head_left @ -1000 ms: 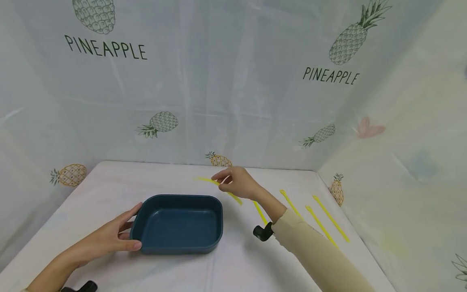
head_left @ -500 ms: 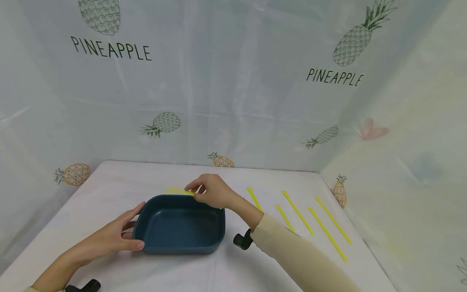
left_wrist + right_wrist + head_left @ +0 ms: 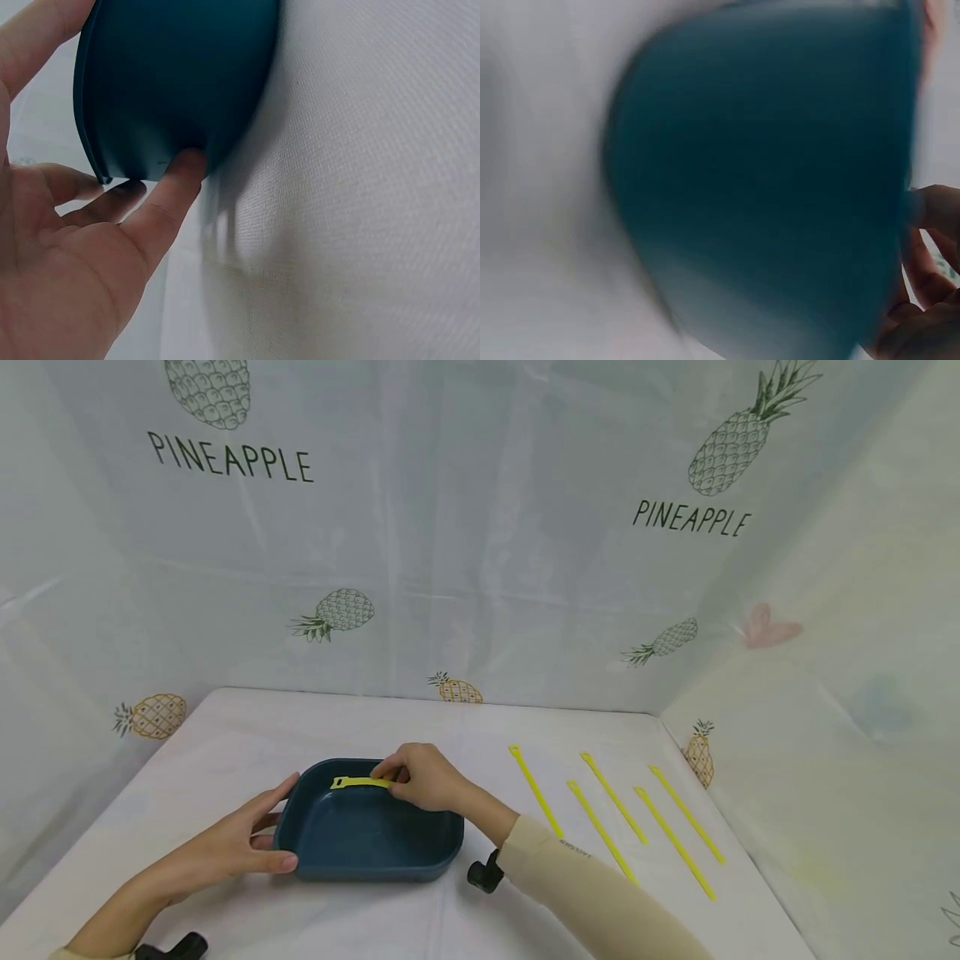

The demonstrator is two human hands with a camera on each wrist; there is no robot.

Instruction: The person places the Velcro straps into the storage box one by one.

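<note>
Left hand (image 3: pixel 232 847) on the blue bin (image 3: pixel 375 847) at its 9 o'clock end: fingers spread along the end wall, thumb at the near corner, wrist coming in from 7 o'clock. Bin sat on the white worktop (image 3: pixel 360 922).

Right hand (image 3: pixel 426 778) was over the bin's far side, toward 1 o'clock, pinching a yellow strip (image 3: pixel 351 782). Strip stuck out of those fingers toward 9 o'clock, flat side showing, just inside the far wall; couldn't tell if it touched the bin. Right forearm in a beige sleeve (image 3: pixel 585 885) slanted in from 4 o'clock, hand palm-down. Right wrist view blurred.

Five loose yellow strips (image 3: pixel 603 831) lay on the worktop at 3 o'clock of the bin, apart. Pineapple-print curtain (image 3: pixel 480 527) stood behind at 12.
</note>
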